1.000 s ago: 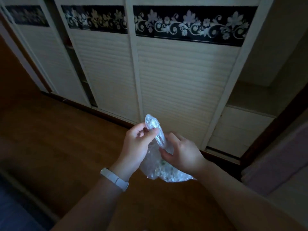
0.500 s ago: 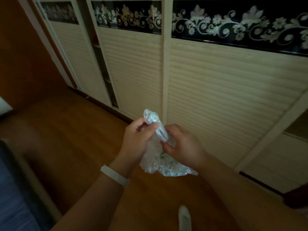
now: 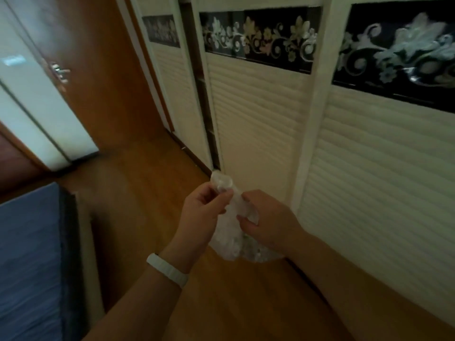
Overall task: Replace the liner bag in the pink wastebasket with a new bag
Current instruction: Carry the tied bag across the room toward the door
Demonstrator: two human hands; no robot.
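Pinching the clear bag (image 3: 236,232) by its twisted neck, your left hand (image 3: 202,217) and right hand (image 3: 268,222) are both closed on it above the wooden floor (image 3: 147,188).

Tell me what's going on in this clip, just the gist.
A person stands on a wood floor by a louvred wardrobe, holding a clear plastic bag with both hands. The left hand pinches the twisted neck near the top; the right hand grips it just below. Small bits of rubbish show through the bag's bulging bottom. No wastebasket is in view. A white band is on the left wrist.
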